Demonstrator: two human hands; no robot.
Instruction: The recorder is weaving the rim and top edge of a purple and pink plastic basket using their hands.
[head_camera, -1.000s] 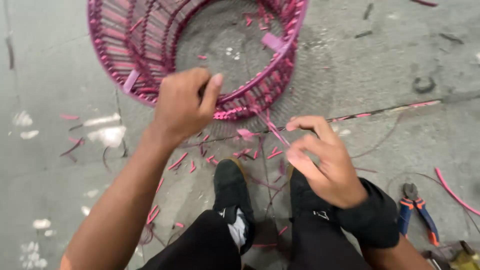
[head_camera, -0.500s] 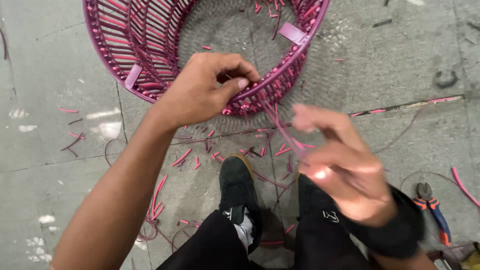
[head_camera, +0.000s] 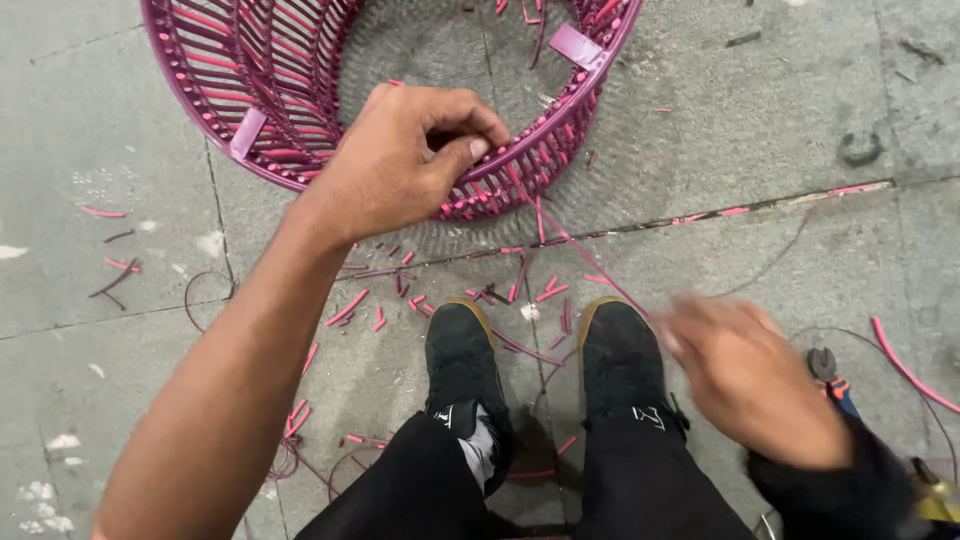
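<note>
Two hands at work. We are pinching our left hand (head_camera: 400, 160), thumb closed against fingers, on the near rim of the pink woven basket frame (head_camera: 250, 130) standing on the concrete floor (head_camera: 120, 270). Our right hand (head_camera: 750, 375) is blurring low beside our shoes (head_camera: 620, 360), pulling a thin pink strand (head_camera: 560, 235) taut; its closure we cannot tell. Risk: overpulling may be snapping the strand or tipping the frame.

No packages, labels, signs, screens.

black shoes (head_camera: 460, 365) | pliers (head_camera: 832, 378) | pink offcuts (head_camera: 345, 308) | concrete floor (head_camera: 720, 150)
</note>
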